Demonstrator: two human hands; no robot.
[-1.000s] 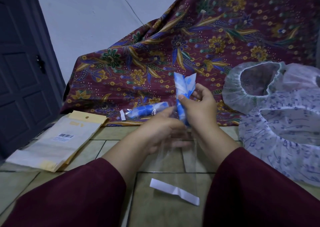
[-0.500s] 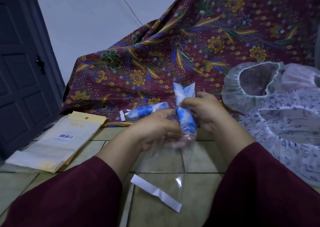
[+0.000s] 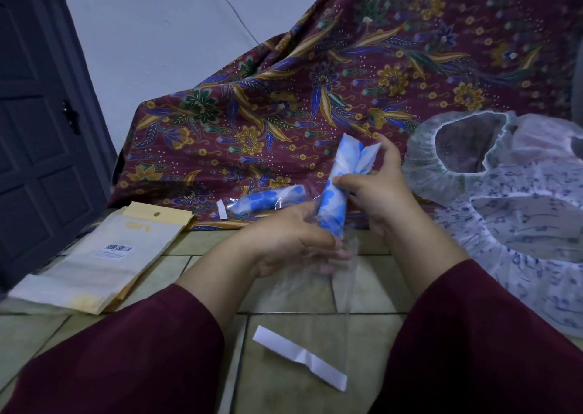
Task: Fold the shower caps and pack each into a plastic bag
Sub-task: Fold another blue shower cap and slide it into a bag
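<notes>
Head view, step: packing; the right hand [image 3: 383, 197] grips the folded shower cap [image 3: 336, 203] at frame centre, its lower end entering the plastic bag [image 3: 315, 290]
Fingers: right curled round the cap; left hand [image 3: 293, 240] pinching the bag mouth
Next: I'd say push the cap deeper, mouth held wide
Behind: packed cap [image 3: 268, 199]; loose shower caps [image 3: 517, 211] at right

Both arms wear long, loose sleeves of plain dark maroon cloth, the left sleeve [image 3: 126, 360] and right sleeve [image 3: 482, 344] ending short of the wrists. The left hand [image 3: 290, 240] and right hand [image 3: 378, 192] are bare.
</notes>
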